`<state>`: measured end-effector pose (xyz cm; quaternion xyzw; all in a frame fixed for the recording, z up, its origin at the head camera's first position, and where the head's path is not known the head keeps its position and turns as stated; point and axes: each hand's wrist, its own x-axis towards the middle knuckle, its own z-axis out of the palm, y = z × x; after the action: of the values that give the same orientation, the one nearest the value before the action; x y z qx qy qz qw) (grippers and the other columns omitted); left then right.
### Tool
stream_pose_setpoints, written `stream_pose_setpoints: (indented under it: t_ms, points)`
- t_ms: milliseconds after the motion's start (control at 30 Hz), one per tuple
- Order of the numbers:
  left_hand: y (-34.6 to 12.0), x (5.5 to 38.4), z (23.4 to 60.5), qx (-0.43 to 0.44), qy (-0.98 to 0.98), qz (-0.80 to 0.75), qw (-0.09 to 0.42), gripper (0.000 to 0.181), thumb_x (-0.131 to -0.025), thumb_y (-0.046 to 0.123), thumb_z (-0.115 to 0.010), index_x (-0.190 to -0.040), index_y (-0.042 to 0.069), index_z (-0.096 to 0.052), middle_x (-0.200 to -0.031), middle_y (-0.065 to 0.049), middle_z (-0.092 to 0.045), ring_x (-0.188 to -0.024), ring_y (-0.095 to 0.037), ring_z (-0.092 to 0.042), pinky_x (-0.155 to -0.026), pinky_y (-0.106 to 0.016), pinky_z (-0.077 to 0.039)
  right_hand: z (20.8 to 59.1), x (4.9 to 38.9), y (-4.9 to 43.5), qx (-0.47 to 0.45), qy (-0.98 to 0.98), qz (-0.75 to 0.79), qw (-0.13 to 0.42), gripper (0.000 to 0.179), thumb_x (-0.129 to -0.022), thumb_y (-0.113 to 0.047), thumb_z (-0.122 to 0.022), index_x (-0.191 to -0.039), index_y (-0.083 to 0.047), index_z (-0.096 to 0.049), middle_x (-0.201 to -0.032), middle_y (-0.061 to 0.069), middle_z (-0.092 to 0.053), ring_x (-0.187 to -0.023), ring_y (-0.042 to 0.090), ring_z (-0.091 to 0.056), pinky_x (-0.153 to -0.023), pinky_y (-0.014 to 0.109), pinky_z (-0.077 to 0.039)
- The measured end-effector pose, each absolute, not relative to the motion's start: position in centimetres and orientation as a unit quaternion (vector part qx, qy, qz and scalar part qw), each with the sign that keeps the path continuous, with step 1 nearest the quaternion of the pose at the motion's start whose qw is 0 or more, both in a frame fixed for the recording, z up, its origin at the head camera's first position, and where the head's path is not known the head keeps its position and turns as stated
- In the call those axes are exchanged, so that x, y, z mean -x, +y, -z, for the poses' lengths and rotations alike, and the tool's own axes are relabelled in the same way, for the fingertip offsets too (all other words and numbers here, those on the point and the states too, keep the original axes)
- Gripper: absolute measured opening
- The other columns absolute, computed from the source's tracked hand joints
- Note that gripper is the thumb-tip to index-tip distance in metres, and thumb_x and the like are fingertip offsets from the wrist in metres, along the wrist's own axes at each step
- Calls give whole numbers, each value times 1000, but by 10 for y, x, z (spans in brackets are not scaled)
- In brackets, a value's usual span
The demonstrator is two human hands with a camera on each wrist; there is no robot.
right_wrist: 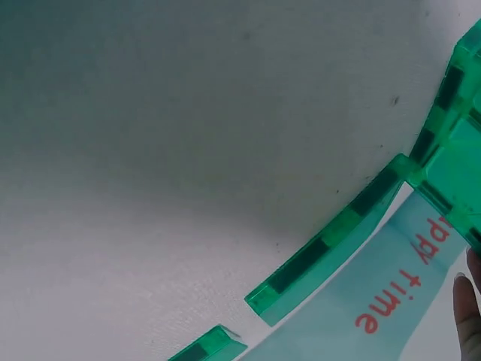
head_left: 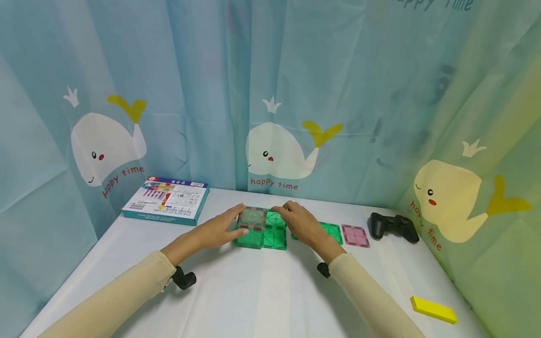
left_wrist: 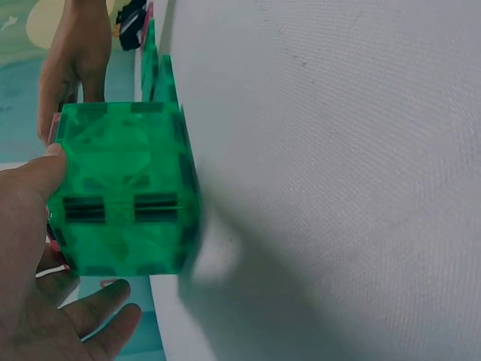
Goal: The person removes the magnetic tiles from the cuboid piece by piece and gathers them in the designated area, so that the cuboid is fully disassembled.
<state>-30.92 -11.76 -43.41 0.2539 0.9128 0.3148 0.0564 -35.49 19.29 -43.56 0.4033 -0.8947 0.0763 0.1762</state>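
A green see-through block of magnetic tiles (left_wrist: pixel 120 248), with a pink magnetic tile (head_left: pixel 252 217) on top, stands mid-table. My left hand (head_left: pixel 217 230) holds its left side, thumb at the near upper edge and index finger toward the back; the other fingers spread loosely in the left wrist view. To the right, more green magnetic tiles (head_left: pixel 274 238) adjoin the block. My right hand (head_left: pixel 301 224) reaches over from the right and pinches the upper edge of a green tile; its thumb is mostly hidden. Further green tiles (head_left: pixel 333 232) lie beyond that hand.
Another pink tile (head_left: pixel 356 235) lies flat at the right, beside a black game controller (head_left: pixel 394 227). A boxed set (head_left: pixel 169 199) occupies the back left. Near the right edge is a yellow block (head_left: pixel 433 310). A whale-printed curtain (head_left: pixel 211 94) hangs around the table.
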Motion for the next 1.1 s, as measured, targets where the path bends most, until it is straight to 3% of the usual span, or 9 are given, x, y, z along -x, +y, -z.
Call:
stream_pose_setpoints:
  t_ms: [433,700,1000,1100]
  points:
    - [-116,312,432,-255,919,-296,53,86,-105,56,-59,-170,14,-22,-176,-11,-19,-161,-33,-24,-128,-55,-28,445,358,197,-397,-892,-113,184,53,-101,5,-65,-147,-22,-61,-108,4,-60,-93,16,-54,-74,28,-52]
    - [-117,312,432,-253,922,-288,53,87,-104,58,-59,-170,13,-22,-176,-11,-20,-161,-33,-25,-128,-55,-27,445,356,196,-362,-908,-145,153,54,-104,1,-64,-151,-25,-59,-103,1,-55,-87,13,-48,-71,27,-48]
    - [-117,310,431,-253,923,-287,51,85,-106,54,-59,-169,12,-23,-176,-13,-21,-160,-35,-26,-128,-56,-28,441,359,205,-336,-899,-214,180,47,-104,0,-64,-149,-11,-60,-94,4,-50,-77,15,-45,-67,29,-46]
    - [-117,310,431,-253,923,-286,51,85,-106,55,-59,-170,13,-22,-176,-12,-20,-160,-34,-26,-128,-56,-28,436,359,209,-332,-896,-227,187,46,-103,0,-65,-149,-8,-59,-99,8,-54,-80,19,-54,-70,33,-52]
